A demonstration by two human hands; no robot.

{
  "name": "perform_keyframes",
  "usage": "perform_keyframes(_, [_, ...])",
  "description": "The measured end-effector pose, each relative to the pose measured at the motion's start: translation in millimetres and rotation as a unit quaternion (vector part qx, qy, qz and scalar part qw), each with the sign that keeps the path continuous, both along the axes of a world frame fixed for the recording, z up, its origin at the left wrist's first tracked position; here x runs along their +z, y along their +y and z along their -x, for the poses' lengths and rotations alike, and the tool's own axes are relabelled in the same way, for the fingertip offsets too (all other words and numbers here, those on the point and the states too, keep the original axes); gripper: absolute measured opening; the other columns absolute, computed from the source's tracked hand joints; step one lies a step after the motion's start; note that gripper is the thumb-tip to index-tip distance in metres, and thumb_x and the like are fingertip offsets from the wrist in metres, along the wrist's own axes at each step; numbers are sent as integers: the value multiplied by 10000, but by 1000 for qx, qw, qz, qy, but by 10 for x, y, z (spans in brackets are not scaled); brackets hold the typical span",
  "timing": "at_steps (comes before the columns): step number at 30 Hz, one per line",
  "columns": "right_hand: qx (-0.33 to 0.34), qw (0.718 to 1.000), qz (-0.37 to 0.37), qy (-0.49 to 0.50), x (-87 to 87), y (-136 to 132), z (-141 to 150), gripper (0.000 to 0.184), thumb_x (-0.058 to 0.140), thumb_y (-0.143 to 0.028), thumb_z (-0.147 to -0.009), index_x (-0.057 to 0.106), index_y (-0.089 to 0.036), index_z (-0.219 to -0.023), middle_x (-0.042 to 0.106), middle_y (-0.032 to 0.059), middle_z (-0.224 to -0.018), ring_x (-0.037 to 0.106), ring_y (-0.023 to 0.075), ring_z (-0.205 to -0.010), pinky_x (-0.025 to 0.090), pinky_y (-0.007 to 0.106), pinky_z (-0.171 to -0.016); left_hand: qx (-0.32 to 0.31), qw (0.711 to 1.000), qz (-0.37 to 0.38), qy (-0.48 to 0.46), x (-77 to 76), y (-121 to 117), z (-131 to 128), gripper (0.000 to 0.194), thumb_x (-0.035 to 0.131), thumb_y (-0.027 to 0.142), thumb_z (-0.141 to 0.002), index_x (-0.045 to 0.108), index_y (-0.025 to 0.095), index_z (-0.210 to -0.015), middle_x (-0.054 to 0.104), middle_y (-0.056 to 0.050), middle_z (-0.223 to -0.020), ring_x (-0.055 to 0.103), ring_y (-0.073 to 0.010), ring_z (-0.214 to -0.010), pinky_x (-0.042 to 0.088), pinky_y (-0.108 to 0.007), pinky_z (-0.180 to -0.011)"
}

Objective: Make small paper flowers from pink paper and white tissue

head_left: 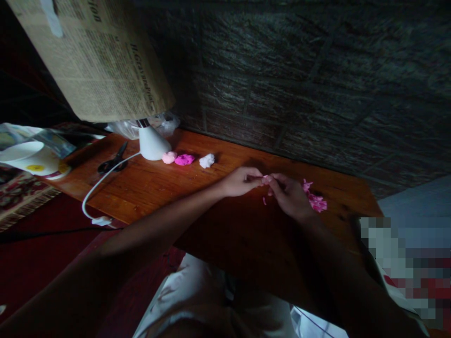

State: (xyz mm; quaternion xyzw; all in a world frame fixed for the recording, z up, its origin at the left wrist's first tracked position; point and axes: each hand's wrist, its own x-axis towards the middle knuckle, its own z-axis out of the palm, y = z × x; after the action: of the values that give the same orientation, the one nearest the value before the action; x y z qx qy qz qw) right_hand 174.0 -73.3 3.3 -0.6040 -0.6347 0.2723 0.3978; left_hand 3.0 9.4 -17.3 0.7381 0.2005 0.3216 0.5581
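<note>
Over the right half of the wooden table, my left hand (240,181) and my right hand (289,193) meet fingertip to fingertip. Both are closed in a pinch on a small pale pink piece of modelling clay (267,179), partly hidden by the fingers. A thin pink strip (264,201) lies on the wood just below them. Beside my right hand rests a cluster of pink petal-like clay pieces (317,202), partly covered by that hand. Left of my left hand, three lumps sit in a row: white (207,161), bright magenta (184,159) and light pink (169,157).
A lamp with a newspaper-print shade (116,61) and white base (153,143) stands at the back left. Its white cord (92,190) crosses the table's front edge. Black scissors (114,163) and a paper cup (37,159) lie further left. A dark brick wall (282,84) borders the back.
</note>
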Motion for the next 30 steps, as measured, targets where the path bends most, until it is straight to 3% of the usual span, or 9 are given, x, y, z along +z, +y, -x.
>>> perform_keyframes(9, [-5, 993, 36, 114, -21, 14, 0, 454, 679, -602, -818, 741, -196, -1012, 765, 69, -915, 653, 162, -665, 529, 311, -628, -1, 1000, -28, 5, 21, -6, 7, 90, 600, 146, -894, 660, 114, -835, 678, -27, -819, 617, -99, -776, 486, -257, -791])
perform_keyframes(15, [-1, 994, 46, 102, 0, 11, -23, 445, 677, -581, -826, 755, -186, -1013, 763, 70, -882, 656, 168, -662, 529, 313, -618, 3, 999, -27, 20, 12, -3, 6, 106, 634, 202, -889, 680, 113, -855, 698, -42, -841, 627, -109, -785, 495, -263, -786])
perform_keyframes(22, [-4, 1000, -2, 29, 4, 4, -17, 397, 589, -554, -889, 744, -188, -899, 721, 42, -725, 644, 172, -624, 532, 327, -652, -4, 1000, 5, 9, 11, -12, -1, 129, 667, 234, -877, 698, 112, -854, 724, -51, -846, 644, -111, -777, 511, -276, -806])
perform_keyframes(30, [-27, 992, -1, 122, 2, 9, 5, 380, 701, -526, -823, 747, -213, -1033, 773, 56, -929, 646, 163, -655, 538, 323, -631, 13, 1000, 6, -16, 7, 19, 1, 97, 660, 203, -868, 674, 111, -841, 695, -30, -811, 620, -95, -756, 494, -263, -798])
